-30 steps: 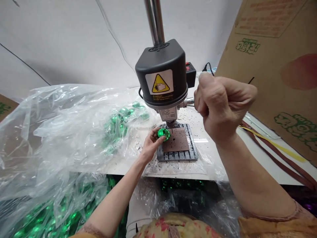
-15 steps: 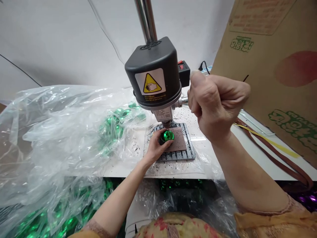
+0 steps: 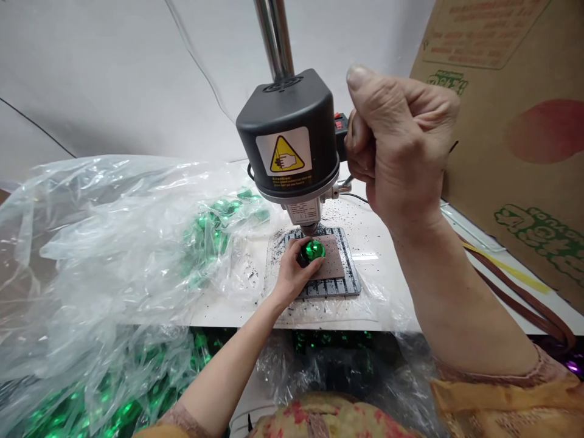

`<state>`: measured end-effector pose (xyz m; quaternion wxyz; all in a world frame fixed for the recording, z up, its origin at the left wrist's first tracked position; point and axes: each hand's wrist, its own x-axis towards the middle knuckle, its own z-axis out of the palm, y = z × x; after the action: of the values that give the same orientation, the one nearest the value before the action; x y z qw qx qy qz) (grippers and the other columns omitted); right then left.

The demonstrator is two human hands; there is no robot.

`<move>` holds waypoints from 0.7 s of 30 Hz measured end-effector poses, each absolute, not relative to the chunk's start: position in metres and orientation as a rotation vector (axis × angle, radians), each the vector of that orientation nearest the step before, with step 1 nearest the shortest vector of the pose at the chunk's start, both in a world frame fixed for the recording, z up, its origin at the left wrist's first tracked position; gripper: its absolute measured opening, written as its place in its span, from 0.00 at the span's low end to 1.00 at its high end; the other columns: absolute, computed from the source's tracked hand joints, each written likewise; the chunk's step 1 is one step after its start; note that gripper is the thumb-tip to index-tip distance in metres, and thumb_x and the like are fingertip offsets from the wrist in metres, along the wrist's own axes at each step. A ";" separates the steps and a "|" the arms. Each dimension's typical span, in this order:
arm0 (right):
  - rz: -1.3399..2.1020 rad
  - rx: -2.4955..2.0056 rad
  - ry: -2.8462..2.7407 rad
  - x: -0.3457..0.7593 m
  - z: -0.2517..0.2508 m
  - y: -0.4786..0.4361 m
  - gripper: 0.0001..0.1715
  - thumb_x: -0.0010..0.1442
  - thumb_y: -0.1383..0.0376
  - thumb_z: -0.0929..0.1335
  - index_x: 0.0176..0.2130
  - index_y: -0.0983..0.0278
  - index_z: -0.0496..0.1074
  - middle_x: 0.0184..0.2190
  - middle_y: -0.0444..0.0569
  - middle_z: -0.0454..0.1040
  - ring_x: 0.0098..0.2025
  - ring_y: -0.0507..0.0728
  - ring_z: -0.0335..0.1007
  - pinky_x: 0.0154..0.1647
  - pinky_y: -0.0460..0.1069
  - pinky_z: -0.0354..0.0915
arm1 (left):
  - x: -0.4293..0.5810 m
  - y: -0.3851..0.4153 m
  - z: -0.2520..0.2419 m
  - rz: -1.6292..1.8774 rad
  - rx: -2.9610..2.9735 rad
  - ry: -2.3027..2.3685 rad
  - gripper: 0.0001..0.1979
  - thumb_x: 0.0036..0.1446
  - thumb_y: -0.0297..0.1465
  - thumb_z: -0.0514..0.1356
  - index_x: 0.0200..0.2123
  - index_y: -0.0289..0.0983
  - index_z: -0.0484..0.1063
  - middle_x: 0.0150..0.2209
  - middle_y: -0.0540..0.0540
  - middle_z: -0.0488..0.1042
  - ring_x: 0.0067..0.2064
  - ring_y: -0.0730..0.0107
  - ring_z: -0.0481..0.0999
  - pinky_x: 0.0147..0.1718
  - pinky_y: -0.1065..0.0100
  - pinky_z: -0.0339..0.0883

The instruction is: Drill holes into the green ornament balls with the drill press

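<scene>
My left hand (image 3: pixel 294 267) is closed on a shiny green faceted ball (image 3: pixel 314 250), with thumb and fingers at its left side. The ball rests on a brownish square pad (image 3: pixel 333 258) on the slotted grey base (image 3: pixel 350 277) of a small drill press. Just above the ball is the drill chuck (image 3: pixel 310 229); whether the bit touches the ball I cannot tell. My right hand (image 3: pixel 401 134) is raised in a fist beside the black motor housing (image 3: pixel 287 134). It is closed on the feed lever (image 3: pixel 344 184), whose grip the fingers hide.
Clear plastic bags (image 3: pixel 114 231) with several green balls (image 3: pixel 212 228) cover the left of the white table. Dark shavings surround the base. A large cardboard box (image 3: pixel 515 152) stands at right, beside a brown strap (image 3: pixel 524 298). A steel column (image 3: pixel 276 42) rises behind the housing.
My right hand has moved up beside the motor housing, with its wrist turned more upright. My left hand and the green ball have shifted slightly to the right.
</scene>
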<state>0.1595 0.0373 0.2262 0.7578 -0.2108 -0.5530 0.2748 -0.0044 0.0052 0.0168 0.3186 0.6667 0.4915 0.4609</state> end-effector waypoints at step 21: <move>0.284 -0.426 -1.212 0.154 0.175 0.001 0.31 0.62 0.64 0.68 0.14 0.63 0.52 0.11 0.39 0.48 0.15 0.46 0.46 0.17 0.49 0.42 | 0.002 0.002 0.008 1.201 1.633 1.231 0.24 0.53 0.35 0.70 0.51 0.40 0.67 0.48 0.45 0.74 0.48 0.62 0.74 0.50 0.61 0.67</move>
<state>0.1542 0.0013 0.1747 0.7913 -0.1981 -0.5633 0.1319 0.0019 0.0018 0.0083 0.3756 0.6383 0.4809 0.4694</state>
